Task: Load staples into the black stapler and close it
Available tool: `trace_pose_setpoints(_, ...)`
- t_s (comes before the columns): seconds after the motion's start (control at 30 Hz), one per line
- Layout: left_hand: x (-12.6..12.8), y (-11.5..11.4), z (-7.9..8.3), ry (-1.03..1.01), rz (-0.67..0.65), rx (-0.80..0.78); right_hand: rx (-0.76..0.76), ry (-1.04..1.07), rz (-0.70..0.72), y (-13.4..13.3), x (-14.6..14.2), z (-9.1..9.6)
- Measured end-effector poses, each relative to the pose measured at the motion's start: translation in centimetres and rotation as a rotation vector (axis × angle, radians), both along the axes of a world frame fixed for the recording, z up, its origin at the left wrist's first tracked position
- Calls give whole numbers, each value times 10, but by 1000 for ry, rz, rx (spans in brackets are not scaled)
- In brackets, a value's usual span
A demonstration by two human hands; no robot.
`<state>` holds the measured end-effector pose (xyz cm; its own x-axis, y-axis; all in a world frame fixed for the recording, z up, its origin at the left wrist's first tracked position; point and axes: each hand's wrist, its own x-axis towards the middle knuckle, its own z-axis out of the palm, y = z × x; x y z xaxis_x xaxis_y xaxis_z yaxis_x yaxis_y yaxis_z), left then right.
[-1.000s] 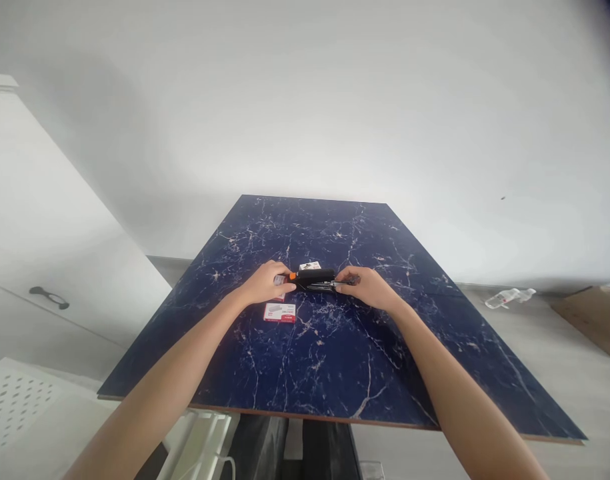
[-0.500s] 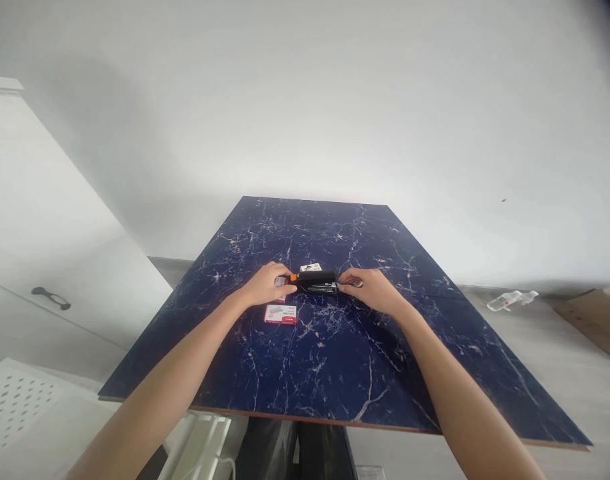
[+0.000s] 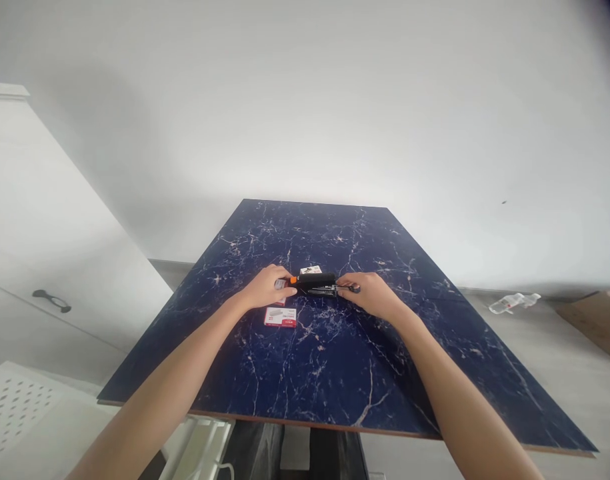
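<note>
A black stapler (image 3: 315,283) with an orange tip lies on the dark blue marble table (image 3: 335,360), near its middle. My left hand (image 3: 265,287) grips its left, orange end. My right hand (image 3: 371,294) pinches the metal part that sticks out at its right end. A small red and white staple box (image 3: 280,317) lies flat just in front of my left hand. Another small white box (image 3: 311,270) sits right behind the stapler.
A white cabinet (image 3: 39,267) with a dark handle stands to the left. A white perforated surface (image 3: 15,407) is at the lower left. On the floor to the right lie a plastic bottle (image 3: 513,303) and a piece of cardboard (image 3: 597,323).
The view has shifted slightly. Both hands stay on the stapler; my right hand has drawn a little closer to its end.
</note>
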<state>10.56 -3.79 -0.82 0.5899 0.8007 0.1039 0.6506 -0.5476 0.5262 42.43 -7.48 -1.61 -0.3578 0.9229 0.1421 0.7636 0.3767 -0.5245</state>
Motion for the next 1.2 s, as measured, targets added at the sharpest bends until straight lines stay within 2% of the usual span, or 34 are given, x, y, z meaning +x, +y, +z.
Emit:
trace_pose_setpoints(0.17, 0, 0, -1, -4, -7, 6, 27, -37, 20, 1, 2, -2)
trace_pose_setpoints(0.4, 1, 0, 0, -15, -7, -1, 131, -143, 139, -3, -5, 0)
trace_pose_setpoints(0.6, 1, 0, 0, -13, -2, 2, 171, -186, 128, -7, -10, 5)
trace_pose_setpoints(0.77, 1, 1, -1, -24, 0, 2, 146, -201, 97, -7, -13, 4)
trace_pose_setpoints(0.93, 1, -1, 1, -20, 0, 12, 112, -118, 49, -6, -11, 4)
trace_pose_setpoints(1.2, 1, 0, 0, -8, -7, 23, -56, 131, -35, -2, 5, 7)
